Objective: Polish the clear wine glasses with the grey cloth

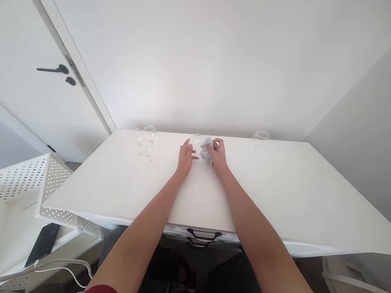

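Over the middle of the white tabletop, my left hand [185, 158] has its fingers curled about a clear glass [195, 140], which looks like a stemmed wine glass lying on its side. A crumpled pale cloth [206, 150] is bunched in my right hand [219, 156], close against the glass's right side. Fingers and cloth hide part of the glass, and its outline is faint against the white. Left of my hands stand several clear stemmed glasses [147, 143] in a cluster. Another clear glass [261, 136] is near the back edge, to the right.
The white tabletop [275, 196] meets a white wall [213, 47] behind. Black drawer handles [204, 235] show below its front edge. A perforated white shelf unit [57, 183] with a dark phone [42, 244] and white cables stands lower left. A door [25, 35] is at left.
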The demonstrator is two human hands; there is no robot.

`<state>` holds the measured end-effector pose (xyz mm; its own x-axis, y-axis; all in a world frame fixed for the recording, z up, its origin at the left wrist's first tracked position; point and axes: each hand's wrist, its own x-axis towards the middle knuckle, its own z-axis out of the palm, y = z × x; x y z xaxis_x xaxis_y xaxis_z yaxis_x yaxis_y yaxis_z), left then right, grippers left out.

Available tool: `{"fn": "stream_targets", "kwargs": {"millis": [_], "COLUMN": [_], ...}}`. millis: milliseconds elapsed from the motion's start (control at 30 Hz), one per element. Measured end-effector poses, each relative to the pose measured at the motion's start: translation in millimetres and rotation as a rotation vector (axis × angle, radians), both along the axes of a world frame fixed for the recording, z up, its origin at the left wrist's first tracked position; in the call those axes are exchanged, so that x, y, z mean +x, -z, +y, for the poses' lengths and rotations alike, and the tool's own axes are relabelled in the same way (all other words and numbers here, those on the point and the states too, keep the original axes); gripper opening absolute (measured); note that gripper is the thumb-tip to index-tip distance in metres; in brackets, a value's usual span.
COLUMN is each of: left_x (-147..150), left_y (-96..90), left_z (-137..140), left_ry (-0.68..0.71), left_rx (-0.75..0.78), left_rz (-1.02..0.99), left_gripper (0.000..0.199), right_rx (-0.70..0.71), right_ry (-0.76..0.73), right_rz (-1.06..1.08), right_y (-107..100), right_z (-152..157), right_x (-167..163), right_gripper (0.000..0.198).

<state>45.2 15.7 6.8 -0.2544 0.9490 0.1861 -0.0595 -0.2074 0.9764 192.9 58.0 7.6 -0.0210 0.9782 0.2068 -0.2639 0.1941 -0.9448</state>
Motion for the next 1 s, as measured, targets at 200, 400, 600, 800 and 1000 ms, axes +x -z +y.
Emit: {"fn": "stream_targets", "kwargs": {"millis": [200,400,600,800,1000], "left_x": [-5.2,-2.4,-6.0,-10.0,-8.8], "left_y": [-5.5,-4.7,-3.8,-8.3,-15.8], "left_z": [17.8,18.5,22.5,19.5,17.2], "left_ry": [-0.016,-0.091,-0.265,-0.184,-0.072], "left_rx": [0.08,0.144,0.206,0.222,0.242], "left_rz": [0.0,-0.059,0.08,-0.002,-0.235], "left_gripper": [0.051,0.033,0.023,0.019,0.034], "right_rx": [0.132,0.238,0.256,0.265,0.208], "right_ry": [0.186,0.3,-0.078,-0.249,-0.226], "right_rz": [-0.238,-0.367,-0.424,-0.487,-0.304], "right_y": [-0.8,-6.7,-12.9,-8.4,-1.9], "right_z": [-1.7,-6.1,-20.5,-28.4,-30.6], "right_x": [0.5,-6.0,-14.9,-25.4,-44.1], "right_gripper": [0.026,0.022,0.031,0.026,0.03]}}
